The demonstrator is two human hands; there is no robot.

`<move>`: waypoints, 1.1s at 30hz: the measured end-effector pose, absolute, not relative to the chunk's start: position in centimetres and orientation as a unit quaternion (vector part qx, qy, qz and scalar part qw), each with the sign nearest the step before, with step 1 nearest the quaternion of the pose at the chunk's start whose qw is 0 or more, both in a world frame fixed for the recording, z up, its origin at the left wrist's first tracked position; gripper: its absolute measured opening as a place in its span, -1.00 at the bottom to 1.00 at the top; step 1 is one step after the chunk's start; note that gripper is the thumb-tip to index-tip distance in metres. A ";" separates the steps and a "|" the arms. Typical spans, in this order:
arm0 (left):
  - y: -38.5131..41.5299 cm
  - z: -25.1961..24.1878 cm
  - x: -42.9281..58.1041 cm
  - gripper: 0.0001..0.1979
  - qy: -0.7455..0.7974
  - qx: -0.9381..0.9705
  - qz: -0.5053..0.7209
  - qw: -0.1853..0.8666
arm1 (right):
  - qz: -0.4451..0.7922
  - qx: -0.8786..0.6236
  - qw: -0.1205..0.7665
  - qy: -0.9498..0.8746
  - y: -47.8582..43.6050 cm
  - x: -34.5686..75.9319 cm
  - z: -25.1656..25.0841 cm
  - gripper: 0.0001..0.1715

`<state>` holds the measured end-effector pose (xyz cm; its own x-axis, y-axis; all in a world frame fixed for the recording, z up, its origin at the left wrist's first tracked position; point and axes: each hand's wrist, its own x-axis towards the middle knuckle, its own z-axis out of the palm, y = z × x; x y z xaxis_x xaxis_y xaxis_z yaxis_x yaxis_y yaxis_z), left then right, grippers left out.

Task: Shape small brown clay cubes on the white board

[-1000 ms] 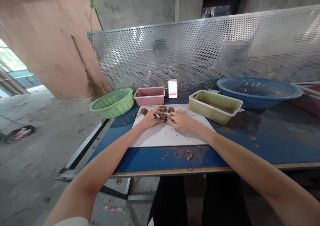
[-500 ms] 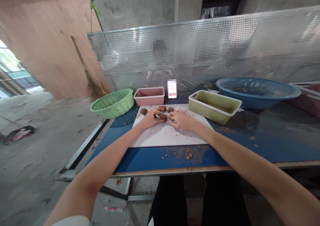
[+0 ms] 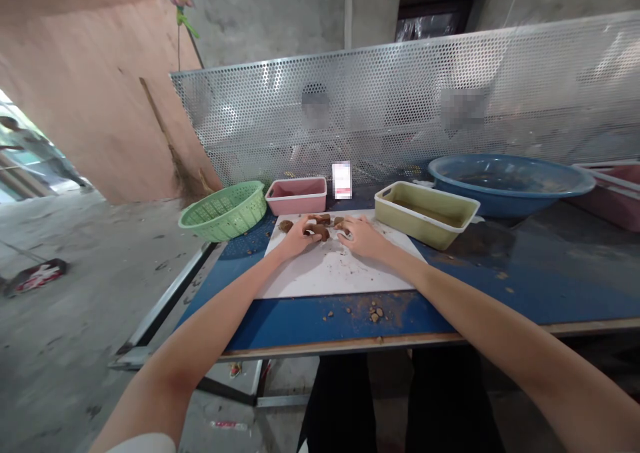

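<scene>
On a white board [image 3: 330,276] lie several brown lumps that look like clay. My left hand [image 3: 298,238] curls its thumb and fingers around one brown clay lump [image 3: 321,232], which sits near the middle of the board. Just to the right, my right hand [image 3: 365,237] is held with thumb and fingers curved apart and nothing between them. Its fingertips are close to a short clay piece [image 3: 339,220], partly covered by the fingers. Behind the left hand is another clay piece [image 3: 324,219], and a rougher clay lump [image 3: 285,226] rests at the board's left side.
A green basket [image 3: 225,218] and a pink bin [image 3: 296,205] stand at the back left. A phone [image 3: 342,180] leans behind the board. Rightward are a yellow-green bin [image 3: 423,223] and a blue basin [image 3: 520,196]. Crumbs [image 3: 376,314] lie near the table's front edge. A perforated metal screen [image 3: 380,106] rises behind.
My right hand has drawn back from the clay lump that my left hand holds, leaving a gap. The view has shifted slightly, and a person shows at the far left.
</scene>
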<state>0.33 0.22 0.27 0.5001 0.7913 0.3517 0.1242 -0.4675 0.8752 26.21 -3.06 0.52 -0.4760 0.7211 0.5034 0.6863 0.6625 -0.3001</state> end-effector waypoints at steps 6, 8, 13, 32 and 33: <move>-0.5 1.2 0.7 -0.26 0.305 0.655 0.459 0.517 | 0.030 -0.420 0.380 -0.824 -3.9 25.1 0.8 -0.77; -0.8 1.4 1.1 -0.24 0.286 0.637 0.469 0.541 | 0.046 -0.423 0.408 -0.808 -4.1 24.7 0.9 -0.78; -1.4 1.9 1.5 -0.24 0.263 0.630 0.477 0.554 | 0.081 -0.425 0.446 -0.783 -4.4 24.1 1.1 -0.82; -1.6 1.7 1.5 -0.26 0.277 0.658 0.460 0.528 | 0.069 -0.412 0.415 -0.809 -4.9 24.5 1.6 -0.76; -1.5 1.7 1.5 -0.24 0.276 0.651 0.462 0.535 | 0.062 -0.408 0.416 -0.810 -5.0 24.6 1.7 -0.74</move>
